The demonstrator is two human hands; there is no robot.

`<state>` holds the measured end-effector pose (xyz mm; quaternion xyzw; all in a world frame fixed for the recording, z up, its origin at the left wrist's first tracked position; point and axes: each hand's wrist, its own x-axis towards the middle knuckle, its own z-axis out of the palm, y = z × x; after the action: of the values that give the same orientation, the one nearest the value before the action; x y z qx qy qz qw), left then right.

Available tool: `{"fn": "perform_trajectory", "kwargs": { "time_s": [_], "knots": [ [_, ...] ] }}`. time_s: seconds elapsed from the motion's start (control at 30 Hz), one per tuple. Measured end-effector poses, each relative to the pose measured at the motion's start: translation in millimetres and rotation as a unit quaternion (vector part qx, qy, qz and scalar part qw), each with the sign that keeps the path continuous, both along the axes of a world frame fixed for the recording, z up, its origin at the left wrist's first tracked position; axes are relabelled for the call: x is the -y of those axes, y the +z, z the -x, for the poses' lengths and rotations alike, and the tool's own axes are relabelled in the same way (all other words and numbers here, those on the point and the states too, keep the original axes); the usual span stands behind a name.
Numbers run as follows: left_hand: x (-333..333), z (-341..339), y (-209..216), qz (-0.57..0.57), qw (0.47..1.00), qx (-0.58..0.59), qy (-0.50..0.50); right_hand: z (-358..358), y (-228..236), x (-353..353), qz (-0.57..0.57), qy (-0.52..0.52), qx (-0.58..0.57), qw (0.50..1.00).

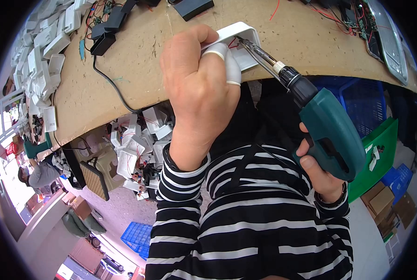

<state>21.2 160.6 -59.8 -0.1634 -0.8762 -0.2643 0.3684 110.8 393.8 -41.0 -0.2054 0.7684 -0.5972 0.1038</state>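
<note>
My left hand [199,79] is closed around a white plastic housing [239,29] at the table's front edge. White finger cots [233,70] cover some of its fingertips. Inside the housing lies a short red wire [233,45]. A dark green soldering gun [332,126] is gripped in my right hand [320,172], with fingers wrapped around its handle. Its slim metal tip reaches up and left into the open housing, close to the red wire. Whether the tip touches anything inside is too small to tell.
White plastic housings [42,46] are heaped at the table's left, beside black boxes [103,43] and a black cable [110,81]. Wired circuit boards [358,21] lie far right. More housings [134,144] sit below the table, left; a green tray [379,161] is at right.
</note>
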Motion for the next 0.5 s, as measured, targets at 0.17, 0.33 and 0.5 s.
{"fn": "perform_trajectory", "kwargs": {
  "time_s": [0.17,0.33,0.5],
  "knots": [
    [-0.3,-0.3,0.7,0.002,1.0,0.006,0.0,3.4,1.7,1.3,0.014,0.0,0.004,1.0],
    [0.3,0.4,0.3,0.0,1.0,0.003,-0.001,2.1,3.4,5.1,0.016,-0.012,0.005,1.0],
    [0.3,1.1,-0.1,-0.003,1.0,-0.002,-0.002,3.0,11.5,21.2,0.037,-0.156,0.049,0.986]
  ]
}}
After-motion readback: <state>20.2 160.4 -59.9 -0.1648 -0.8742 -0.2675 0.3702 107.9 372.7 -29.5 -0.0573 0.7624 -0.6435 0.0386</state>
